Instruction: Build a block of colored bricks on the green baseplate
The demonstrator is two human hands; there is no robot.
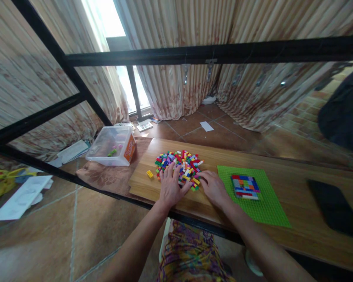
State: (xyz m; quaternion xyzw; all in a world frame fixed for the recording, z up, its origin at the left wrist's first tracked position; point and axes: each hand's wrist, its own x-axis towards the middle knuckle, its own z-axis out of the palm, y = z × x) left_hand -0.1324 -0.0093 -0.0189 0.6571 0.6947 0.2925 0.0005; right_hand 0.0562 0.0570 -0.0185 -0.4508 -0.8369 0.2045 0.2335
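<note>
Multicoloured bricks (184, 156) lay heaped on the wooden table (300, 207), both hands at the pile.
On my remote feed, the left hand (171, 188) had its grip spread over the heap's near side; the right hand (214, 189) curled at its right edge, and I couldn't tell whether that grip pinched anything. A joined brick square (245, 187) sat on a green baseplate (270, 211) to the right.

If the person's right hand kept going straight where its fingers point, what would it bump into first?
Most likely the right side of the pile of colourful bricks: the right hand is right at that edge, though whether it touches any brick is hard to tell.
</note>
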